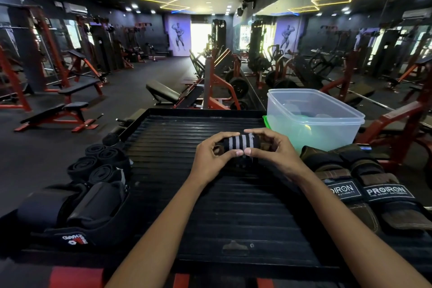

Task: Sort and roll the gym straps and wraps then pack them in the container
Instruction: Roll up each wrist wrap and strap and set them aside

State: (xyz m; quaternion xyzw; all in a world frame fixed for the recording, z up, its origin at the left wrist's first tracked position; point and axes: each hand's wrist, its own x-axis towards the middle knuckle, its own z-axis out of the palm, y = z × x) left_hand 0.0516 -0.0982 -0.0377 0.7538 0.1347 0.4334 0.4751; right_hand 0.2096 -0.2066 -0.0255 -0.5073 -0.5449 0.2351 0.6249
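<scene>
Striped wrap [240,144] is basically rolled up, pinched at both ends by the left hand [214,155] and right hand [272,151], fingers curled round it just over the worktop [233,206]. Four black rolls [99,162] done already on the left. Container [313,117] looks nearly unpacked, and the leather straps [364,184] aren't rolled yet, so roughly halfway I'd guess.

Landmark: ribbed platform [210,206].
- Rolled wrap [243,145] above platform's far middle, held between left hand [214,156] and right hand [272,152], one at each end.
- Container [313,119] at platform's far right corner; lid [266,121] just beside container's left wall.
- Four rolled wraps [100,163] clustered at platform's left edge.
- Padded straps [77,210] on platform's near left, nearer than rolls.
- Two lifting grips [364,189] side by side on platform's right, nearer than container.
</scene>
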